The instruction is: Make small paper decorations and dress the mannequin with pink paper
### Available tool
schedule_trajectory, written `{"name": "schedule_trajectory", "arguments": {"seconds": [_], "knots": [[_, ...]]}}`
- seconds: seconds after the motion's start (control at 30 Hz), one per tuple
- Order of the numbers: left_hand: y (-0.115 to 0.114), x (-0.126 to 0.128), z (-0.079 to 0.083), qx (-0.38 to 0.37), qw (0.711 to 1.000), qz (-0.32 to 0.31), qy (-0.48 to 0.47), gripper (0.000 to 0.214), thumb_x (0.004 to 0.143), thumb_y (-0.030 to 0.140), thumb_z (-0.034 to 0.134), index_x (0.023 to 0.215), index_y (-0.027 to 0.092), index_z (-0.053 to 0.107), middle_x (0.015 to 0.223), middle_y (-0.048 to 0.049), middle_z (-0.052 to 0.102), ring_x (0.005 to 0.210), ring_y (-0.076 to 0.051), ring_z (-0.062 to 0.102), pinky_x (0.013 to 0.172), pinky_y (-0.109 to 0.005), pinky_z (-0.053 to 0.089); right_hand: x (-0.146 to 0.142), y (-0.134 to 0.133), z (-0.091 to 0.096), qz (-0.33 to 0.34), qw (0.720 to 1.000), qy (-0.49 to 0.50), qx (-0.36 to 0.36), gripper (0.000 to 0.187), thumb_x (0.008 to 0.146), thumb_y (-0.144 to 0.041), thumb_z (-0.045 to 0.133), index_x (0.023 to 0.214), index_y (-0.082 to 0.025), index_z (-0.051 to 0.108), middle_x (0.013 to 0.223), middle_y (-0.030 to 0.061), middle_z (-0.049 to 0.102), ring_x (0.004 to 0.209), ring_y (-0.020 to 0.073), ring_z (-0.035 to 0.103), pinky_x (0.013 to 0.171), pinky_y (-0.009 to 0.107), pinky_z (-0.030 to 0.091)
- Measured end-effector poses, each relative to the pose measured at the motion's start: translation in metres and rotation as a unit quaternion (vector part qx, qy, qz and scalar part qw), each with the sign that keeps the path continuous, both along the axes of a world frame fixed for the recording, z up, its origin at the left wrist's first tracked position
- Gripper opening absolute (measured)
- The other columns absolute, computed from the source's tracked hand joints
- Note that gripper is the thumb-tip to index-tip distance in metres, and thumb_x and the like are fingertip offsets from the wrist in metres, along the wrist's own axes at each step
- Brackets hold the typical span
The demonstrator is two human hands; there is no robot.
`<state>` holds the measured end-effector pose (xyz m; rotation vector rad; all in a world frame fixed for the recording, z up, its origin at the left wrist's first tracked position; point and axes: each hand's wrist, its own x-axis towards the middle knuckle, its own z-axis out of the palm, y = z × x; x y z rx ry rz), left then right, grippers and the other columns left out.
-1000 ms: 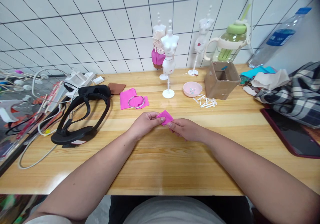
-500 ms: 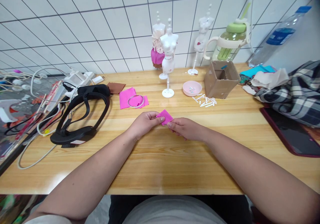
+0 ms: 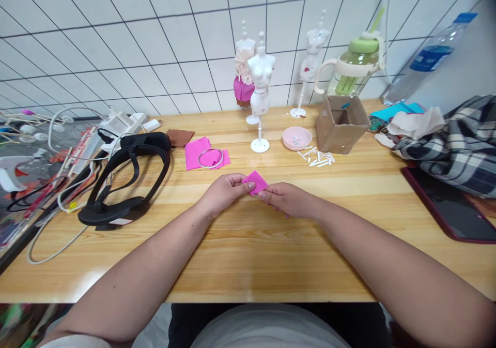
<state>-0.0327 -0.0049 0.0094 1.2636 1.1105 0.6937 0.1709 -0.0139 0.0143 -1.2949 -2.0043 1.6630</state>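
A small folded piece of pink fabric (image 3: 256,180) is held over the middle of the wooden table (image 3: 251,255). My left hand (image 3: 227,193) pinches its left side between thumb and fingers. At its lower right corner, my right hand (image 3: 289,199) is closed on the same piece. Just beyond my hands stands a white mini dress form (image 3: 261,74) on a round base. More pink fabric (image 3: 197,152) lies flat to the left, with a silver ring (image 3: 210,159) on top of it.
Behind are a dressed mini form (image 3: 245,69) and another bare one (image 3: 312,53). A pink bowl (image 3: 297,138), white strips (image 3: 321,157) and a cardboard box (image 3: 341,125) sit to the right, with a phone (image 3: 453,208) farther out. A black headset strap (image 3: 127,177) lies left.
Both hands keep their hold on the pink fabric in nearly the same place. The view has shifted very slightly.
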Motion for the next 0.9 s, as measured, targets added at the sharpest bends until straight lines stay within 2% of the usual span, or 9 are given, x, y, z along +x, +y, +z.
{"name": "schedule_trajectory", "arguments": {"seconds": [0.37, 0.57, 0.73, 0.9], "knots": [[-0.0015, 0.0009, 0.0011, -0.011, 1.0, 0.015, -0.005, 0.037, 0.07, 0.049, 0.074, 0.086, 0.016, 0.073, 0.084, -0.0064, 0.073, 0.081, -0.021, 0.065, 0.08, -0.032, 0.047, 0.0003, 0.0005, -0.0009, -0.002, 1.0, 0.007, 0.009, 0.039, 0.09, -0.054, 0.042, 0.075, -0.019, 0.048, 0.065, -0.0039, 0.043, 0.059, 0.0102, 0.042, 0.053, 0.022, 0.035], [-0.0023, 0.0033, -0.0018, 0.0, 0.999, 0.036, -0.013, 0.035, 0.071, 0.048, 0.075, 0.085, 0.016, 0.072, 0.084, -0.0054, 0.073, 0.079, -0.018, 0.064, 0.079, -0.029, 0.046, 0.0006, 0.0013, -0.0023, -0.001, 1.0, 0.015, 0.007, 0.037, 0.091, -0.051, 0.04, 0.073, -0.02, 0.045, 0.063, -0.0048, 0.04, 0.055, 0.009, 0.038, 0.05, 0.021, 0.032], [-0.0032, 0.0037, -0.0031, -0.006, 0.999, 0.035, -0.029, 0.033, 0.073, 0.046, 0.074, 0.086, 0.016, 0.072, 0.084, -0.005, 0.073, 0.081, -0.018, 0.065, 0.082, -0.029, 0.046, 0.0001, 0.0008, -0.0015, -0.004, 1.0, 0.019, -0.001, 0.04, 0.09, -0.055, 0.042, 0.073, -0.02, 0.045, 0.067, -0.0035, 0.04, 0.056, 0.0095, 0.04, 0.046, 0.02, 0.034], [-0.0029, 0.0035, -0.0037, -0.015, 0.997, 0.061, -0.035, 0.036, 0.071, 0.047, 0.075, 0.09, 0.016, 0.072, 0.086, -0.0048, 0.073, 0.081, -0.019, 0.064, 0.078, -0.029, 0.046, 0.0012, 0.0015, -0.0011, -0.007, 1.0, 0.012, -0.01, 0.04, 0.091, -0.056, 0.04, 0.078, -0.019, 0.049, 0.069, -0.0028, 0.043, 0.052, 0.0092, 0.041, 0.041, 0.02, 0.036]]}}
